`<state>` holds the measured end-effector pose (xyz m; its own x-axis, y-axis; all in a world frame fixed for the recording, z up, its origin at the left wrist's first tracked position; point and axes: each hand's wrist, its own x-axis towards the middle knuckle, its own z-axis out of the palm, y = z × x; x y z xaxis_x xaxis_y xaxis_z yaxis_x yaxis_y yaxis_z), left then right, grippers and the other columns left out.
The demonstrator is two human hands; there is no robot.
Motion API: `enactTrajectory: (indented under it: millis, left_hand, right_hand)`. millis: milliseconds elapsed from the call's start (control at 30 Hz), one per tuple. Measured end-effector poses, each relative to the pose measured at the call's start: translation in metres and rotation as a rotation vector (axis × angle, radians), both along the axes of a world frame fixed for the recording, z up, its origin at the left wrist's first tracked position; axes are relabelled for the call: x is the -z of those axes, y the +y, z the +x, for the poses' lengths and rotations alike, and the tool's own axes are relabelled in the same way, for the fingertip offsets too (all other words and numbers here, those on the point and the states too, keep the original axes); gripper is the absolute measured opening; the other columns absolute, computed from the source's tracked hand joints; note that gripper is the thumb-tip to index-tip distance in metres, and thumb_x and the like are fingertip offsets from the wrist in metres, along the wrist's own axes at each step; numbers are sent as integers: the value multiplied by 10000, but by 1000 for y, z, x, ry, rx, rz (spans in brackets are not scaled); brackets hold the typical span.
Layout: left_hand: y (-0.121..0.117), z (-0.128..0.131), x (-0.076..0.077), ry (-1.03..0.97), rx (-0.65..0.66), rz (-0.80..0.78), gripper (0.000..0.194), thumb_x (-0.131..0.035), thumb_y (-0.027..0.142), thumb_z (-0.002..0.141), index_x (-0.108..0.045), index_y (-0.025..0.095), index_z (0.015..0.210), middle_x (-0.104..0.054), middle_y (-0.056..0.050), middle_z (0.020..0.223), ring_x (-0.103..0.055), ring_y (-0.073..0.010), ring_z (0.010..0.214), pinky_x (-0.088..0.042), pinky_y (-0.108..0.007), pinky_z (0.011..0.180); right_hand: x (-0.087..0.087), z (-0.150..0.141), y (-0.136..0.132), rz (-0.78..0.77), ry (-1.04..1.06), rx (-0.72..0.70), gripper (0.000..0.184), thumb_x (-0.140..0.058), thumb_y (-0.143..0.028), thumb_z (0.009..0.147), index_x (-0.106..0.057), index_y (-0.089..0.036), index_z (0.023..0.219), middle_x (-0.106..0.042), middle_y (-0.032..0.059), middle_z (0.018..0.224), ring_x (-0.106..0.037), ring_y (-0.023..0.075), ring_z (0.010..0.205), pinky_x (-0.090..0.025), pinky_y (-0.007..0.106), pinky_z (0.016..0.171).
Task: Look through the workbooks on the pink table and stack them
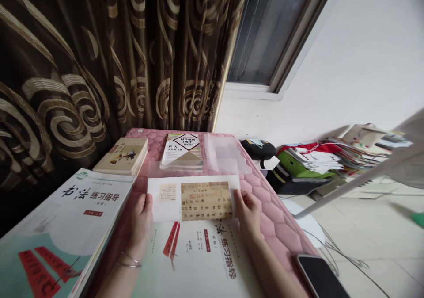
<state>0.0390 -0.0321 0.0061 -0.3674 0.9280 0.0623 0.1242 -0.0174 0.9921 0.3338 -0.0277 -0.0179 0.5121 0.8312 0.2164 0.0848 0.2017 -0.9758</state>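
Note:
A calligraphy workbook (pixel 185 258) lies sideways in front of me, with red strips and a dark title on its pale green cover. Across its far part runs a white panel (pixel 165 212) bearing a brown picture of old handwriting. A clear plastic book cover (pixel 195 167) sticks out beyond that panel. My left hand (pixel 142 218), a bracelet on its wrist, pinches the panel's left edge. At the right edge, my right hand (pixel 248 212) grips with thumb on top. Whether the plastic is also between the fingers is unclear.
A pink quilted surface (pixel 268 218) bears a workbook stack (pixel 99 218), a tan book stack (pixel 124 154), a white textbook (pixel 182 150), a clear plastic sheet (pixel 225 152) and a phone (pixel 319 276). Piled papers (pixel 318 158) and cables (pixel 331 249) lie at right.

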Motion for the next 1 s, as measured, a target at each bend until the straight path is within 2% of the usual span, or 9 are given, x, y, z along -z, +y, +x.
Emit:
enactTrajectory:
  millis: [200, 433, 700, 867, 1000]
  left_hand:
    - [-2, -1, -8, 86, 6, 69, 419, -542, 619, 782, -592, 205, 751, -717, -74, 814, -644, -223, 722, -508, -290, 592]
    - [-1, -1, -4, 80, 30, 45, 390, -542, 599, 793, -576, 211, 775, -713, -64, 850, -630, -207, 723, -503, -282, 616]
    - [1, -2, 4, 32, 26, 63, 396, -549, 582, 809, -610, 192, 822, -717, -81, 855, -640, -212, 732, -515, -288, 619]
    - [1, 0, 5, -16, 20, 65, 373, -556, 573, 809, -589, 202, 805, -717, -60, 830, -637, -195, 690, -497, -269, 583]
    - [-1, 1, 0, 62, -6, 54, 370, -534, 567, 815, -576, 203, 760, -707, -56, 794, -627, -193, 682, -477, -260, 560]
  right_hand:
    - [0, -1, 1, 5, -5, 21, 547, -661, -690, 692, -670, -149, 773, -634, 48, 667, -525, 170, 626, -417, 268, 528]
    - [-17, -6, -4, -30, -36, 49, 538, -659, -693, 688, -608, -159, 656, -583, 25, 602, -483, 145, 568, -385, 250, 487]
    - [-15, -5, -7, -10, 34, -19, 448, -673, -609, 738, -659, -163, 776, -623, 28, 687, -529, 168, 642, -411, 257, 526]
    - [-16, -6, -7, -17, 44, -18, 455, -694, -618, 709, -645, -167, 712, -619, 17, 653, -511, 153, 597, -396, 255, 509]
    - [-14, -4, -7, -12, 22, -7, 462, -678, -626, 723, -627, -168, 689, -598, 5, 630, -477, 137, 570, -372, 247, 495]
